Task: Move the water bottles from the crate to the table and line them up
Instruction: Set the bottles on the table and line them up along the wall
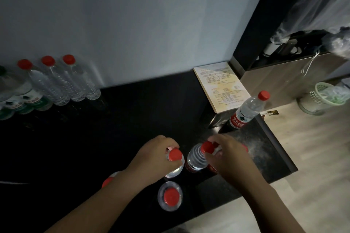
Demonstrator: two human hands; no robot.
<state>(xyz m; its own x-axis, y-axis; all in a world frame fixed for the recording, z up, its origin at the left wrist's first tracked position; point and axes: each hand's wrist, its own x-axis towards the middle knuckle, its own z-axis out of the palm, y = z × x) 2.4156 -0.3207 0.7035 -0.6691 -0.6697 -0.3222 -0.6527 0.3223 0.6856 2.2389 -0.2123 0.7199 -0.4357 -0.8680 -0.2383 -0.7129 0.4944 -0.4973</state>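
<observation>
Black table [132, 119]: left hand [157, 154] clutched the left bottle [176, 166] by its neck, right hand [227, 157] pinched the right bottle [196, 159] at its cap, side by side.

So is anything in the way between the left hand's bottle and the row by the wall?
No. Nothing visible stands between the bottle in the left hand and the row of bottles by the wall.

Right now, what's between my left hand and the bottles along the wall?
Nothing: the head view shows bare black table between the left hand and the row of bottles.
</observation>
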